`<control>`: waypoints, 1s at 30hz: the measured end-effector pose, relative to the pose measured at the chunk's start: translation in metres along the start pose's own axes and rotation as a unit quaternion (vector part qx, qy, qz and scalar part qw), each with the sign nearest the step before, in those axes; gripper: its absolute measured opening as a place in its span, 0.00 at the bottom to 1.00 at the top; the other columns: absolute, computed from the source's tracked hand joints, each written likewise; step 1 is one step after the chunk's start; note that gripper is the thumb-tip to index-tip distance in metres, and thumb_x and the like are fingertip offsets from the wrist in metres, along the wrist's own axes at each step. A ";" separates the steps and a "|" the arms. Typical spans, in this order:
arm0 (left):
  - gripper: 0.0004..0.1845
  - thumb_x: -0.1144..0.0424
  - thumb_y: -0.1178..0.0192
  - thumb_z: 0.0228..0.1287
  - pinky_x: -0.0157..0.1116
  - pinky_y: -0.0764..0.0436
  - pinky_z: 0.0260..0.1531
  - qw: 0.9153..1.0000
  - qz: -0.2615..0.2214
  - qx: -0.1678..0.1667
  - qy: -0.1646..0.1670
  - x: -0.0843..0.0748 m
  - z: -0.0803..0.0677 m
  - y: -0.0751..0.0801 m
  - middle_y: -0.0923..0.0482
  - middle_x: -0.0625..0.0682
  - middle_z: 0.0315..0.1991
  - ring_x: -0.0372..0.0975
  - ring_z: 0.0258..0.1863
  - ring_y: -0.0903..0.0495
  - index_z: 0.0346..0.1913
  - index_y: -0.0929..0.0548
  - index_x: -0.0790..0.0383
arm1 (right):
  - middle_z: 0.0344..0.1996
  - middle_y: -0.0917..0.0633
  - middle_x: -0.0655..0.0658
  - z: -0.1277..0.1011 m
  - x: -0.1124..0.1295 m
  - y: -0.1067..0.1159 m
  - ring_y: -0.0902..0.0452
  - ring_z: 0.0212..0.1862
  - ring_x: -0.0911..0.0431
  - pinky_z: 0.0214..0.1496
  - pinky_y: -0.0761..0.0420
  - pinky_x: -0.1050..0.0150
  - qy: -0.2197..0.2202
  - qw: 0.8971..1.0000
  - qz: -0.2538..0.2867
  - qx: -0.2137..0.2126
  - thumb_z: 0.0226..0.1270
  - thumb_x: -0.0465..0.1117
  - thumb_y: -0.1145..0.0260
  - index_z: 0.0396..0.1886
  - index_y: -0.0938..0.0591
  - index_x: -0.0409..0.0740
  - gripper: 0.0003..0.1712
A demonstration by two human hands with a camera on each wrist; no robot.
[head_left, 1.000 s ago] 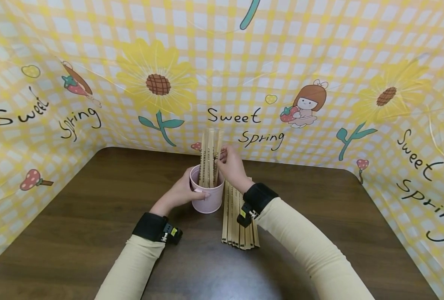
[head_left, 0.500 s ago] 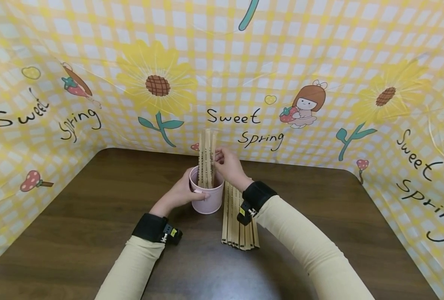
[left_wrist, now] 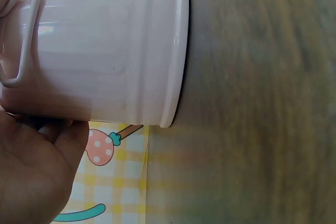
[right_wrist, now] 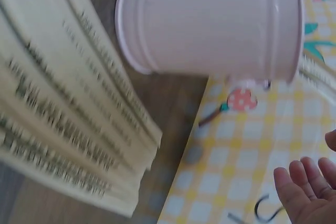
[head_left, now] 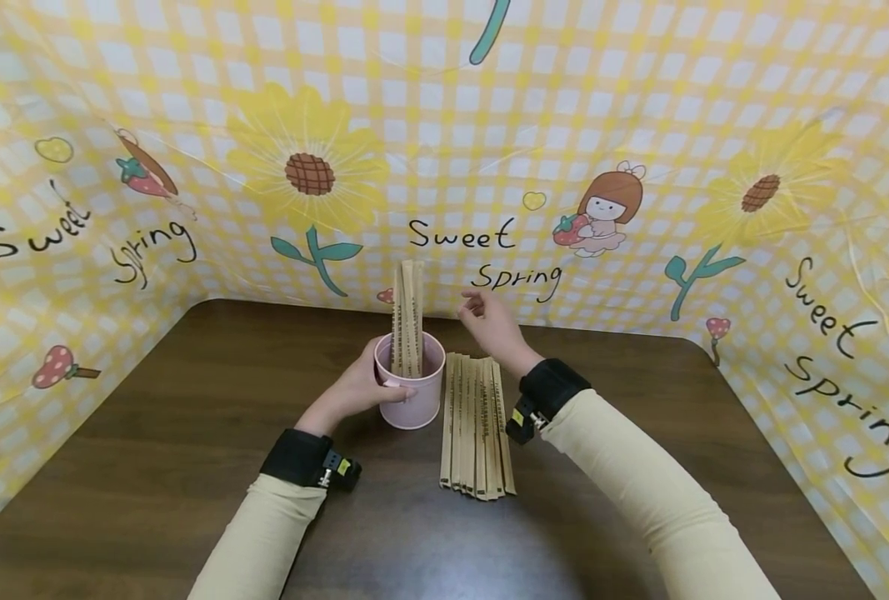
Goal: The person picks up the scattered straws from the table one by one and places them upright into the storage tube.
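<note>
A pink metal cup (head_left: 412, 389) stands on the dark wooden table (head_left: 189, 433); my left hand (head_left: 365, 385) grips its near left side. The cup (left_wrist: 105, 45) fills the left wrist view, with my palm (left_wrist: 31, 171) beneath it. Several paper-wrapped chopstick packets (head_left: 407, 321) stand upright inside it. My right hand (head_left: 489, 321) hovers to the right of them with loosely bent fingers, holding nothing. A row of several more packets (head_left: 476, 423) lies flat on the table right of the cup, seen also as a stack (right_wrist: 63, 114) beside the cup (right_wrist: 210, 24) in the right wrist view.
A yellow checked backdrop (head_left: 639, 125) with sunflowers and "Sweet Spring" lettering walls the table at the back and both sides. Bare tabletop lies to the left and to the right (head_left: 639, 400) of the cup and packets.
My right hand let go of the packets in the cup and drew away to the right. The left hand stayed on the cup.
</note>
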State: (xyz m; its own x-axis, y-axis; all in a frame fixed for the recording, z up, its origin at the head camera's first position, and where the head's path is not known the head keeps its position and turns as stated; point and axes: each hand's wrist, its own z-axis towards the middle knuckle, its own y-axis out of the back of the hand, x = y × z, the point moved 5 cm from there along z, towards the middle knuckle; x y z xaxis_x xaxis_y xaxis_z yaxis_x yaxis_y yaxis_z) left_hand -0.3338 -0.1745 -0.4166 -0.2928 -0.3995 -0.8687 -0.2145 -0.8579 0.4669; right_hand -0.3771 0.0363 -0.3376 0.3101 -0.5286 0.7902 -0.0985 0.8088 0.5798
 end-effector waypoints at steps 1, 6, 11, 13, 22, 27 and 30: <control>0.53 0.66 0.26 0.55 0.54 0.29 0.66 1.000 -0.002 0.001 0.002 0.000 0.000 0.000 0.37 0.72 0.71 0.59 0.67 0.30 0.76 0.49 0.74 | 0.56 0.20 0.33 -0.001 -0.004 0.004 0.23 0.60 0.41 0.62 0.23 0.49 -0.008 1.000 0.005 -0.004 0.78 0.40 0.43 0.71 0.29 0.34 0.26; 0.54 0.64 0.26 0.55 0.53 0.28 0.65 1.000 0.002 0.005 0.008 0.001 -0.001 0.000 0.37 0.72 0.71 0.59 0.67 0.30 0.77 0.50 0.73 | 0.52 0.20 0.36 -0.011 -0.026 0.020 0.22 0.57 0.44 0.61 0.22 0.53 -0.038 0.999 0.010 -0.025 0.76 0.38 0.41 0.70 0.30 0.32 0.27; 0.53 0.64 0.27 0.56 0.53 0.28 0.65 1.000 0.005 0.005 0.005 0.000 -0.001 0.000 0.38 0.73 0.71 0.59 0.67 0.30 0.76 0.50 0.74 | 0.53 0.22 0.32 -0.022 -0.056 0.020 0.24 0.59 0.40 0.62 0.24 0.50 -0.076 0.997 -0.006 -0.009 0.76 0.35 0.41 0.72 0.33 0.29 0.29; 0.53 0.65 0.27 0.56 0.53 0.28 0.65 1.000 0.005 0.006 0.002 -0.001 -0.002 0.000 0.38 0.73 0.71 0.59 0.67 0.30 0.76 0.50 0.74 | 0.53 0.22 0.31 -0.026 -0.067 0.018 0.23 0.57 0.40 0.58 0.22 0.52 -0.090 0.996 -0.023 -0.002 0.75 0.34 0.41 0.72 0.33 0.28 0.29; 0.53 0.65 0.27 0.56 0.54 0.29 0.65 1.000 0.003 0.005 -0.001 -0.002 -0.002 0.001 0.37 0.73 0.71 0.60 0.67 0.30 0.76 0.50 0.74 | 0.41 0.23 0.37 -0.046 -0.100 0.001 0.18 0.40 0.45 0.45 0.15 0.56 -0.160 0.985 -0.028 0.052 0.69 0.31 0.36 0.64 0.28 0.24 0.26; 0.54 0.64 0.26 0.55 0.54 0.29 0.66 1.000 0.008 0.004 0.005 -0.002 -0.002 0.000 0.37 0.73 0.71 0.60 0.68 0.30 0.77 0.50 0.73 | 0.37 0.21 0.38 -0.050 -0.108 -0.007 0.16 0.37 0.43 0.43 0.14 0.56 -0.169 0.983 -0.037 0.069 0.66 0.31 0.33 0.62 0.26 0.23 0.26; 0.54 0.64 0.26 0.55 0.54 0.30 0.66 1.000 0.007 0.006 0.006 -0.002 -0.002 0.001 0.38 0.73 0.71 0.60 0.68 0.31 0.77 0.51 0.73 | 0.35 0.18 0.36 -0.049 -0.108 -0.009 0.14 0.35 0.43 0.40 0.14 0.58 -0.166 0.982 -0.052 0.067 0.65 0.32 0.32 0.60 0.25 0.23 0.26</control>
State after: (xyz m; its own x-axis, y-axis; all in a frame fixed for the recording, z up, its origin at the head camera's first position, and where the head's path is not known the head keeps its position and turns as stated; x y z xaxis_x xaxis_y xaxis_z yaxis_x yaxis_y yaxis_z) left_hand -0.3320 -0.1749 -0.4151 -0.2851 -0.4147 -0.8642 -0.2219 -0.8485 0.4804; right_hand -0.3634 0.0985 -0.4382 0.0014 -0.6802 0.7330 -0.2133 0.7159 0.6648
